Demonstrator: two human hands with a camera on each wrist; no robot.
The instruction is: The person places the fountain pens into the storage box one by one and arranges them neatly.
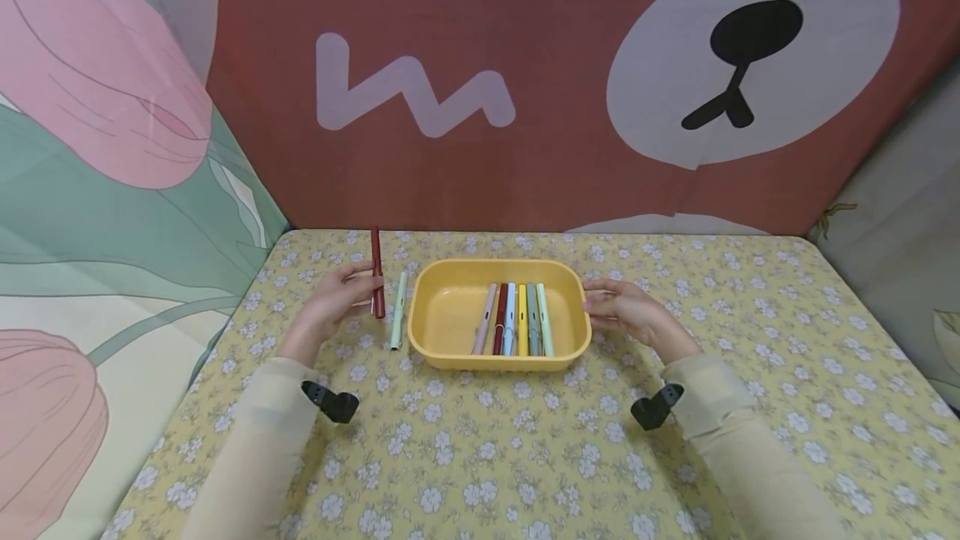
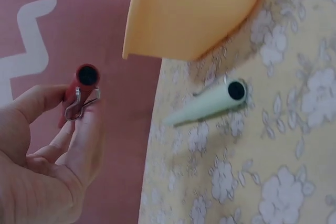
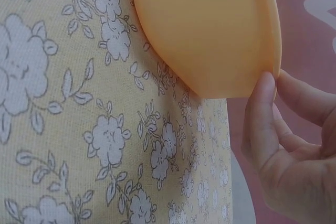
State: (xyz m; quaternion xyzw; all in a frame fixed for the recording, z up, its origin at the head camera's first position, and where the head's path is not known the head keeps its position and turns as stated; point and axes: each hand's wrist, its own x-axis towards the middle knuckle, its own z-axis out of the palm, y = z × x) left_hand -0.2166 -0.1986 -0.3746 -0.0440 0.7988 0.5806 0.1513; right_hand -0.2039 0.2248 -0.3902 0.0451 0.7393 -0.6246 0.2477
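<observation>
My left hand (image 1: 333,300) pinches a dark red pen (image 1: 377,273) above the table, left of the yellow tray (image 1: 495,363). In the left wrist view, the pen's dark round end and its metal clip (image 2: 79,103) face the camera. On the cloth between that hand and the tray lies a mint green pen (image 1: 398,311). The right hand (image 1: 626,309) holds the tray's right rim between thumb and fingers, as the right wrist view shows. Inside the tray, several pens lie side by side, among them a pink pen (image 1: 486,319), a light blue pen (image 1: 510,319) and a yellow pen (image 1: 522,319).
A yellow floral cloth (image 1: 465,457) covers the table. Behind it stands a reddish-brown fabric backdrop (image 1: 465,182) with a cartoon face. A flower-printed panel (image 1: 150,223) borders the left side and a grey panel (image 1: 900,198) the right.
</observation>
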